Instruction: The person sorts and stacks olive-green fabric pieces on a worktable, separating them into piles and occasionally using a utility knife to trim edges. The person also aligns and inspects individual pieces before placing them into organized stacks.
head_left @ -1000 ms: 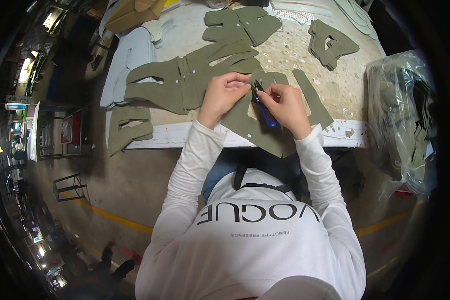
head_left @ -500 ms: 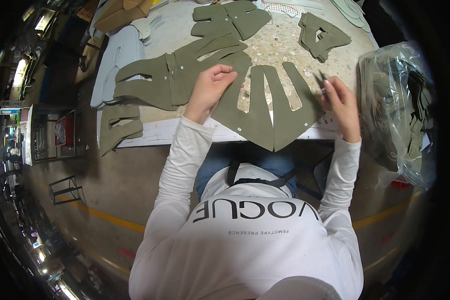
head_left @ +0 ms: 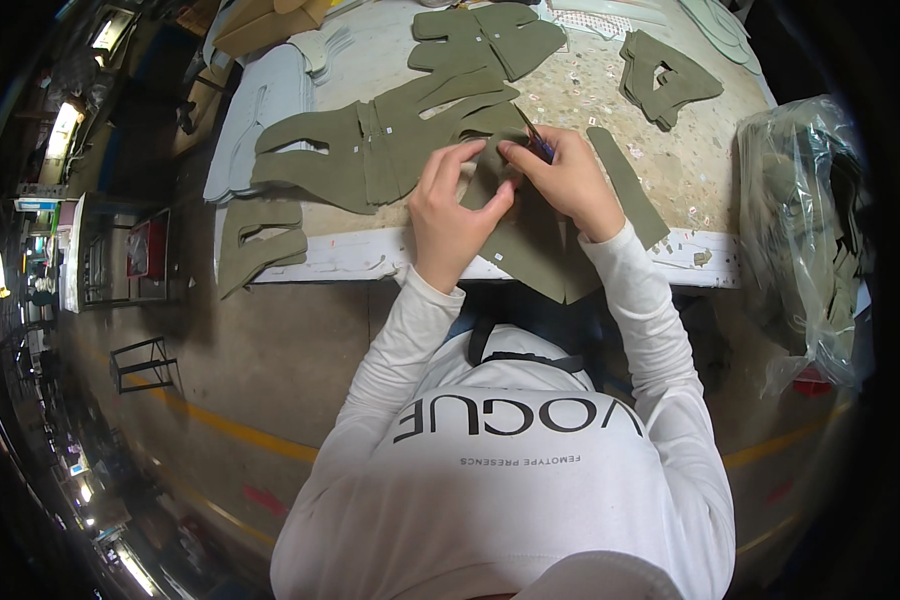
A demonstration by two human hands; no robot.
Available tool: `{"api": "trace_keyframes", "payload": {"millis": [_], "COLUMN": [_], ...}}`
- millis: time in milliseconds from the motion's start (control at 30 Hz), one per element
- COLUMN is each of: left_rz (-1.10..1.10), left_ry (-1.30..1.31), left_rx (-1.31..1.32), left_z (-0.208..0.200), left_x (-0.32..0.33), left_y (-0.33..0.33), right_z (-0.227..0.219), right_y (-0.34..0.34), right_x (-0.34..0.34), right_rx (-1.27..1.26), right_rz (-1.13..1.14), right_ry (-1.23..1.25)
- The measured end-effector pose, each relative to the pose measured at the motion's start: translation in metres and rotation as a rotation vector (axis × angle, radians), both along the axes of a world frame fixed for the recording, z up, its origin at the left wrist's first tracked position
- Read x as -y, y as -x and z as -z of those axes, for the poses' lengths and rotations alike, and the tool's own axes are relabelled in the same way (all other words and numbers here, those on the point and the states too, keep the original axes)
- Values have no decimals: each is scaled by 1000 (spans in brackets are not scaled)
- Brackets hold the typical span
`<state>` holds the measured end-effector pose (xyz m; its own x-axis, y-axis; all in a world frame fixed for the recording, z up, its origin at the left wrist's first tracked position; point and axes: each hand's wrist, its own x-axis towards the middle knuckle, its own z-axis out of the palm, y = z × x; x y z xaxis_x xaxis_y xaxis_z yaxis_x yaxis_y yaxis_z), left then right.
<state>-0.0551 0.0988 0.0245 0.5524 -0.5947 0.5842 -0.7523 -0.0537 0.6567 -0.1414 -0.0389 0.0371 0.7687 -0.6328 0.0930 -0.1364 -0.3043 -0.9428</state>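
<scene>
An olive-green cut piece (head_left: 535,250) with long prongs and a pointed lower end lies at the table's front edge, its upper part bent up between my hands. My left hand (head_left: 450,205) curls closed on the bent upper edge, thumb and fingertips around it. Close against it on the right, my right hand (head_left: 573,182) holds a slim dark pointed tool (head_left: 534,132) with a bluish part, its tip pointing away from me. The right thumb and fingertip also meet the bent edge. Both hands cover much of the piece's middle, and the tool's exact kind is unclear.
More olive pieces lie in stacks at the left (head_left: 320,150), far middle (head_left: 490,40) and far right (head_left: 665,80) of the worktable (head_left: 360,255). Pale grey pieces (head_left: 255,130) and a cardboard box (head_left: 265,25) sit far left. A clear plastic bag (head_left: 795,230) of pieces stands right.
My right hand has moved left with the tool, from beside the piece to its upper edge. The piece's upper part is now bent up between both hands. The view has shifted slightly.
</scene>
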Motion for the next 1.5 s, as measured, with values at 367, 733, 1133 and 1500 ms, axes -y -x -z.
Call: {"api": "trace_keyframes", "payload": {"millis": [367, 733, 1133, 1500], "left_rz": [216, 204, 234, 252], "left_ry": [191, 160, 146, 158], "left_rx": [-969, -994, -1033, -1007], "left_z": [19, 25, 21, 22], "left_x": [0, -2, -2, -3], "left_y": [-17, -21, -22, -19], "right_z": [-9, 14, 13, 15], "right_y": [11, 3, 7, 6], "right_x": [-7, -20, -19, -20], "right_rx": [46, 25, -28, 48], "right_rz": [51, -26, -52, 11], "right_ry": [338, 663, 761, 721]}}
